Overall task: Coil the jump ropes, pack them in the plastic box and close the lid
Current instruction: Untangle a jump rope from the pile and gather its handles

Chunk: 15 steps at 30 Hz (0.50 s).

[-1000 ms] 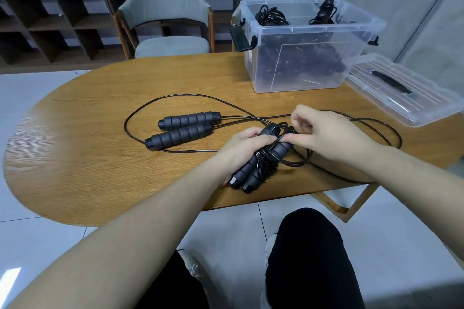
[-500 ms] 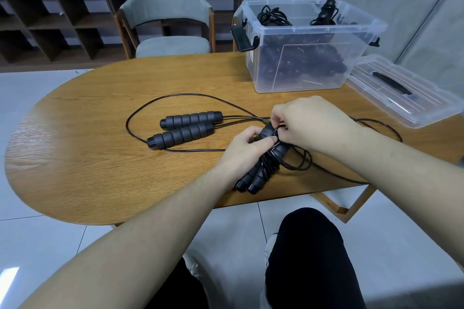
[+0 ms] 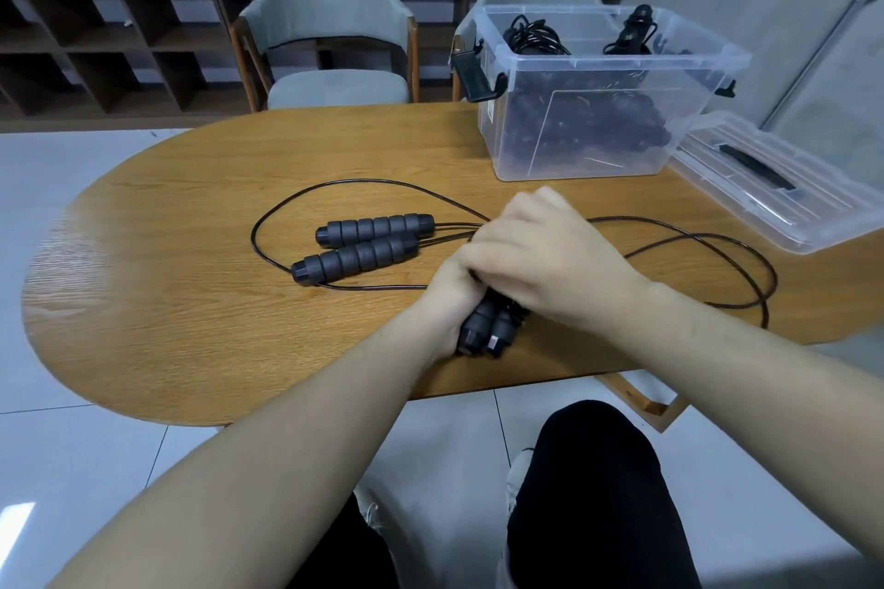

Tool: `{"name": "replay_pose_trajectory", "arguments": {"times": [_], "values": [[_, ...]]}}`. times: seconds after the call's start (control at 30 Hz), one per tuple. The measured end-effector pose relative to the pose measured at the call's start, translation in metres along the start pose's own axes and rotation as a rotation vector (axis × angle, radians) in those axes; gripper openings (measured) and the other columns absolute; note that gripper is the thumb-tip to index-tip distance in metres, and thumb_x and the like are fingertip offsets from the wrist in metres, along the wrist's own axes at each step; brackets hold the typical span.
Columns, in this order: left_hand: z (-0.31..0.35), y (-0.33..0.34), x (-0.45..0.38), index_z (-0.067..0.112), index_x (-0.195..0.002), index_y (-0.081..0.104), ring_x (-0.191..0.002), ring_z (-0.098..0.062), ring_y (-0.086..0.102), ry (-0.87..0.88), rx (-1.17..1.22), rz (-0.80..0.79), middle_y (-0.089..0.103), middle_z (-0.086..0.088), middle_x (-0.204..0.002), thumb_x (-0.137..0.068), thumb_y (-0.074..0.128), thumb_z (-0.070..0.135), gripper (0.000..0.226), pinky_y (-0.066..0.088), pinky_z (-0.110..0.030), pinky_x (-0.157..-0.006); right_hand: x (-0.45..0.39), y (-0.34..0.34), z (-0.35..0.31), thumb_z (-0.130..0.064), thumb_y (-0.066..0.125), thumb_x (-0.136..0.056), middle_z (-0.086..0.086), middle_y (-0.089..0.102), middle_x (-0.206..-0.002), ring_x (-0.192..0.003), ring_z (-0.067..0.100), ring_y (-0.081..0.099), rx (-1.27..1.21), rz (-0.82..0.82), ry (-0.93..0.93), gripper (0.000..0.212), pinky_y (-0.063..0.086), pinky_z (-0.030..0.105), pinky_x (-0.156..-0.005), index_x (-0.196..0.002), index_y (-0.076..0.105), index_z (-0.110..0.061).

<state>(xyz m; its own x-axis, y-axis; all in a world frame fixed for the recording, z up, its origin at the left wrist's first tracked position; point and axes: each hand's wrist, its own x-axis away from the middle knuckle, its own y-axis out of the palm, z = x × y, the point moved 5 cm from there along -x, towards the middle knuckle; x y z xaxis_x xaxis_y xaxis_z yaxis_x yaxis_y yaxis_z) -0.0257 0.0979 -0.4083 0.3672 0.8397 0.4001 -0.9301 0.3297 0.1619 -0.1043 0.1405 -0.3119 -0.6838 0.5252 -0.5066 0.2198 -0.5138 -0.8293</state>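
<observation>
On the tabletop the plastic box already stands open and holds several coiled ropes, and its lid lies just beside it, so closing is left for last. One jump rope lies loose with its cord spread out, not yet coiled. Your left hand grips the handles of the rope in work, and your right hand is curled over them, seemingly finishing the wrap.

right hand hides bundled handles, lid cropped
</observation>
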Motion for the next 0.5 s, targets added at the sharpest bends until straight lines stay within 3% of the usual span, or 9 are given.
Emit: {"name": "replay_pose_trajectory", "arguments": {"times": [0.07,0.13,0.2,0.27,0.3,0.4,0.43,0.5], "values": [[0.0,-0.003,0.002,0.019,-0.086,0.056,-0.047,-0.005,0.064,-0.054,-0.007,0.007,0.065,-0.001,-0.069,-0.108,0.042,0.021,0.026,0.054,-0.022,-0.056,0.004,0.005,-0.012,-0.011,0.052,-0.098,-0.002,0.067,-0.087,-0.088,0.028,0.061,-0.086,0.017,-0.055,0.021,0.042,0.043,-0.077,-0.096,0.072,-0.017],[0.007,-0.007,0.005,0.023,-0.088,0.063,-0.056,-0.017,0.066,-0.116,0.051,0.064,0.066,-0.002,-0.058,-0.102,0.049,0.05,0.034,0.053,-0.025,-0.058,0.01,0.008,-0.012,-0.008,0.056,-0.095,0.001,0.068,-0.089,-0.094,0.028,0.063,-0.205,0.013,-0.025,0.02,0.043,0.045,-0.086,-0.094,0.075,-0.016],[0.009,-0.013,-0.001,0.029,-0.088,0.068,-0.066,-0.022,0.068,-0.12,0.028,0.102,0.071,-0.003,-0.063,-0.094,0.05,0.067,0.042,0.053,-0.023,-0.052,0.018,0.009,-0.009,-0.011,0.06,-0.095,0.001,0.07,-0.093,-0.097,0.023,0.062,-0.326,0.03,0.005,0.017,0.044,0.045,-0.094,-0.096,0.077,-0.015],[0.01,-0.014,-0.001,0.021,-0.093,0.074,-0.071,-0.025,0.072,-0.133,0.058,0.141,0.074,-0.005,-0.07,-0.087,0.052,0.076,0.059,0.058,-0.029,-0.058,0.025,0.012,-0.009,-0.013,0.063,-0.095,0.0,0.07,-0.091,-0.095,0.02,0.063,-0.416,0.038,0.051,0.014,0.046,0.042,-0.098,-0.096,0.077,-0.013],[0.01,-0.013,0.0,0.017,-0.096,0.075,-0.069,-0.025,0.072,-0.146,0.08,0.143,0.074,-0.005,-0.07,-0.086,0.052,0.078,0.066,0.059,-0.031,-0.06,0.027,0.014,-0.008,-0.017,0.063,-0.094,0.0,0.07,-0.089,-0.093,0.019,0.063,-0.454,0.029,0.108,0.013,0.046,0.039,-0.098,-0.095,0.076,-0.013],[0.009,-0.01,-0.001,0.013,-0.09,0.071,-0.05,-0.016,0.068,-0.09,0.168,0.18,0.071,-0.001,-0.059,-0.092,0.051,0.07,0.06,0.053,-0.023,-0.046,0.034,0.018,0.001,-0.034,0.065,-0.089,-0.011,0.064,-0.083,-0.091,0.01,0.054,-0.552,-0.033,0.394,0.019,0.038,0.023,-0.094,-0.088,0.066,-0.015],[0.011,-0.009,0.0,0.013,-0.092,0.07,-0.05,-0.014,0.068,-0.066,0.205,0.192,0.071,0.0,-0.061,-0.094,0.051,0.068,0.058,0.053,-0.022,-0.047,0.034,0.019,0.003,-0.035,0.065,-0.088,-0.014,0.062,-0.083,-0.089,0.007,0.052,-0.551,-0.054,0.423,0.017,0.036,0.023,-0.095,-0.086,0.062,-0.018],[0.015,-0.007,-0.001,0.013,-0.111,0.068,-0.069,-0.017,0.073,-0.035,0.274,0.211,0.076,-0.003,-0.079,-0.091,0.053,0.069,0.061,0.059,-0.029,-0.062,0.03,0.017,0.004,-0.034,0.063,-0.092,-0.018,0.059,-0.084,-0.086,0.0,0.05,-0.475,-0.098,0.409,0.011,0.034,0.029,-0.099,-0.086,0.061,-0.025]]}}
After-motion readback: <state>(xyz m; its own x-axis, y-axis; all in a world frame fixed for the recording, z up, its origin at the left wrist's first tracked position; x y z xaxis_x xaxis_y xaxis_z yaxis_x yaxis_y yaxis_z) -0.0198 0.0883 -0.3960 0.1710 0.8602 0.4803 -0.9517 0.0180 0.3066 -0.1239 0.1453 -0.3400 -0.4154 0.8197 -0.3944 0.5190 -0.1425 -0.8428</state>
